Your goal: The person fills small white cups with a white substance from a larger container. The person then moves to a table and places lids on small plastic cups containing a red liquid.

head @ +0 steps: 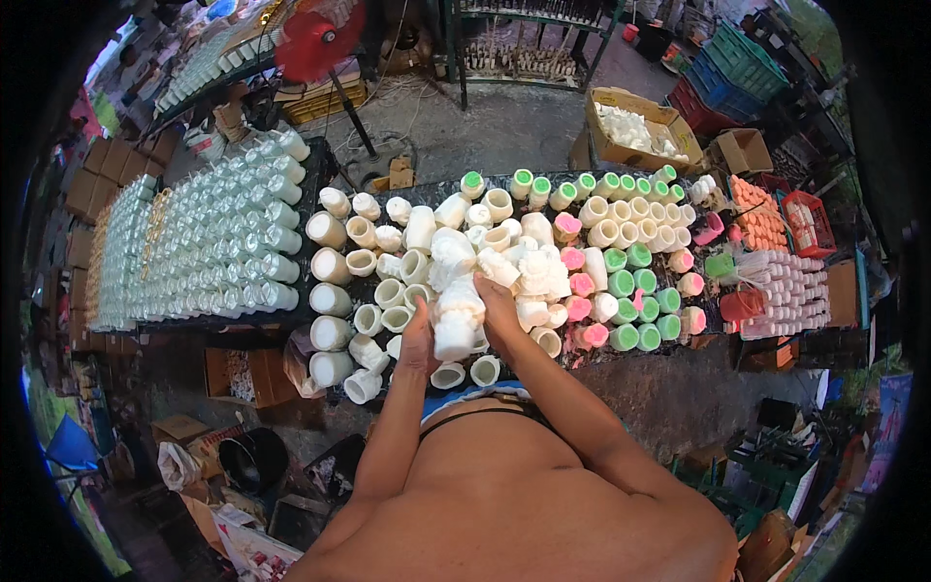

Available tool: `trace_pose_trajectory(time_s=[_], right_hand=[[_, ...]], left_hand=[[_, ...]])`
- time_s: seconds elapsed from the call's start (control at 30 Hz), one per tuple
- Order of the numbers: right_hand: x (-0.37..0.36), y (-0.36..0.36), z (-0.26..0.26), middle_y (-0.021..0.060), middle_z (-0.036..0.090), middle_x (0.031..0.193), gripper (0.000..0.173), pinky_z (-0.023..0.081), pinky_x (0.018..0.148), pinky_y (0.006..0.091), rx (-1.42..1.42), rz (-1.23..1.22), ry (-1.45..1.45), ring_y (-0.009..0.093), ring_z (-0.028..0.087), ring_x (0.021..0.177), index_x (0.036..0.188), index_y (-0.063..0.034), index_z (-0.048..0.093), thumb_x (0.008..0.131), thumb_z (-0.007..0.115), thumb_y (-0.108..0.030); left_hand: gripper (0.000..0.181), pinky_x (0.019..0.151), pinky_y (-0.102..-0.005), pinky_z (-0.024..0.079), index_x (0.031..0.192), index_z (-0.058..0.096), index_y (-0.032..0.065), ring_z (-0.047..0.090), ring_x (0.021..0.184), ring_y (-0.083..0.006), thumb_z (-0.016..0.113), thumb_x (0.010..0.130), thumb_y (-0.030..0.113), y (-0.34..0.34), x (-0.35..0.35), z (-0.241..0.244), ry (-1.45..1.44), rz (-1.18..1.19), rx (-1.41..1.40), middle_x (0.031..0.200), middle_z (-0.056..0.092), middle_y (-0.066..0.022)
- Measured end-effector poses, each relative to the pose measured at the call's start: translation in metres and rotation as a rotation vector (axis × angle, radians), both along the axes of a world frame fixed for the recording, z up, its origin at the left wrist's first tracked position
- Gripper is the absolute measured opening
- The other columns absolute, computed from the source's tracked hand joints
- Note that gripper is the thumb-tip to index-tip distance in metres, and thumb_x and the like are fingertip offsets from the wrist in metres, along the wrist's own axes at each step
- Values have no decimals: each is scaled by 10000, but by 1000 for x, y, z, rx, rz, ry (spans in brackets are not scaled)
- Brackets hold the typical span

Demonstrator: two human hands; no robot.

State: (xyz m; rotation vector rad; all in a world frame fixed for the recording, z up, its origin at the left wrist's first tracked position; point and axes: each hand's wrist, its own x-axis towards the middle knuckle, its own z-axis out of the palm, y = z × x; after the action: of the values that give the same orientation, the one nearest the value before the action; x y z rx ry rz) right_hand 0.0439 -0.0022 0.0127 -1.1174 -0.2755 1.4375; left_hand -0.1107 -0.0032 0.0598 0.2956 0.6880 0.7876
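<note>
Between my two hands is a white, wax-like molded piece (458, 320) with a bumpy upper part and a smooth lower end. My left hand (419, 338) is at its left side, and my right hand (498, 302) is against its right side near the top. Another white molded piece (451, 254) lies just beyond it. Around my hands, cream hollow molds (390, 293) and more white pieces (545, 273) crowd the dark table. Filled white cylinders (329, 299) stand along the left. To the right are molds with pink filling (580, 284) and molds with green filling (621, 282).
Rows of glass jars (254, 233) cover a table on the left. A red fan (320, 36) stands behind. A cardboard box (644, 131) with white pieces is beyond the table. Orange pieces (760, 211) and a red basket (809, 225) are at far right. A black bucket (253, 460) stands below left.
</note>
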Motion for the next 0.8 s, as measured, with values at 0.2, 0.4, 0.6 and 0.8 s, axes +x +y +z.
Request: trace_pose_trajectory(time_s=[0.2, 0.4, 0.6, 0.8], right_hand=[[-17, 0, 37, 123, 696, 1128, 713, 559, 850, 389, -277, 360, -147, 230, 689, 1006, 1384, -8, 552, 1019, 526, -620], [-37, -19, 59, 107, 691, 888, 641, 535, 512, 286, -161, 725, -72, 161, 655, 568, 1290, -64, 552, 937, 697, -578], [-38, -18, 40, 20, 642, 700, 520, 406, 450, 264, -39, 910, -503, 97, 541, 493, 1078, -35, 671, 890, 789, -505], [-31, -18, 42, 27, 672, 740, 538, 436, 503, 274, 263, 1071, -685, 82, 567, 573, 1090, -6, 687, 882, 795, -490]], left_hand=[[476, 995, -369, 529, 1438, 537, 49, 634, 1157, -225, 620, 970, 70, 6, -26, 2, 291, 94, 324, 1334, 605, -120], [336, 975, -319, 509, 1338, 608, 29, 621, 1103, -164, 615, 1012, 110, 10, -35, -22, 759, 279, 683, 1231, 642, -86], [286, 874, -411, 603, 1318, 617, 57, 690, 1073, -232, 539, 1081, 196, 7, -55, -60, 473, 397, 300, 1201, 693, -103], [362, 915, -501, 597, 1264, 626, 49, 714, 1031, -324, 419, 1098, 294, 2, -73, -83, 88, 414, -243, 1158, 709, -128]])
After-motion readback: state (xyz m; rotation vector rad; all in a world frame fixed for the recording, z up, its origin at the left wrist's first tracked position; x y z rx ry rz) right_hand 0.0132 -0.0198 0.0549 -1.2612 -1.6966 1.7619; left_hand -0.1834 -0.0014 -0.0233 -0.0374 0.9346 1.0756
